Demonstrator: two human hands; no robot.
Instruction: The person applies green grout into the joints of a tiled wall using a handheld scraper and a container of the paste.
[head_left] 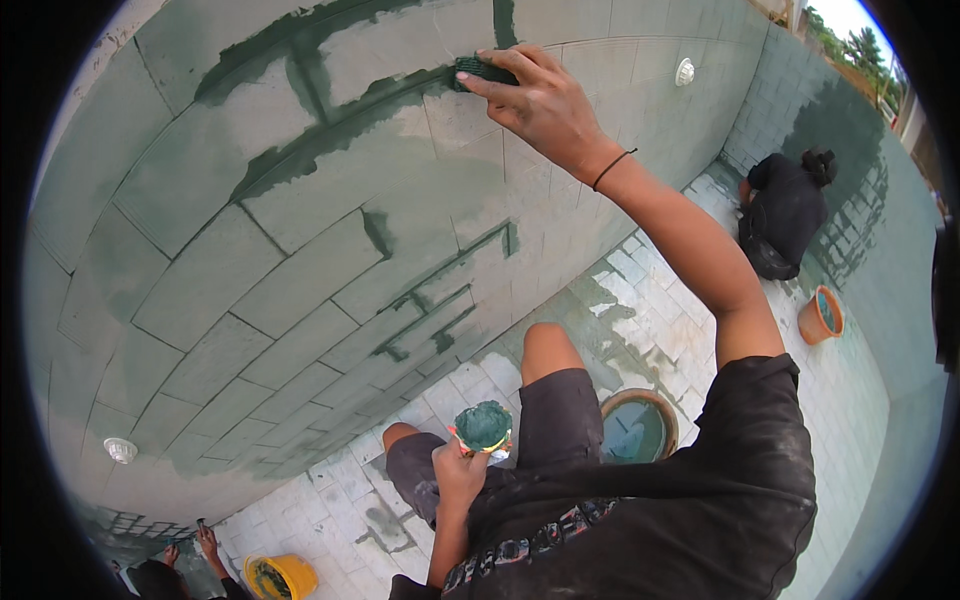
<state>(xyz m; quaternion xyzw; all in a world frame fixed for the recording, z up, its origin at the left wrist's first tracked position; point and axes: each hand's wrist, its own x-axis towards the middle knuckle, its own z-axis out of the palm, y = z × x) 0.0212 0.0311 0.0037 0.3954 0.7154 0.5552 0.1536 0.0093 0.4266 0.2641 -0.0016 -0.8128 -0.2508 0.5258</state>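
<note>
Up on the tiled wall [300, 210], my right hand [548, 108] pinches a small dark green pad [482, 72], pressed flat over a tile joint. Smears of dark green paste run along the joints to the left of the pad and above it. Low in front of my body, my left hand [460, 478] grips a small cup [497, 452] with a coloured, printed side. Thick green paste [484, 424] fills it close to the rim. The fingers on the cup's far side are partly hidden.
A round tub of greenish water [637, 430] stands by my leg on the pale tiled floor [390, 530]. At right, a co-worker [785, 215] crouches near an orange bucket [821, 316]. Another person's hands [208, 542] touch the wall at lower left, by a yellow bucket [283, 577].
</note>
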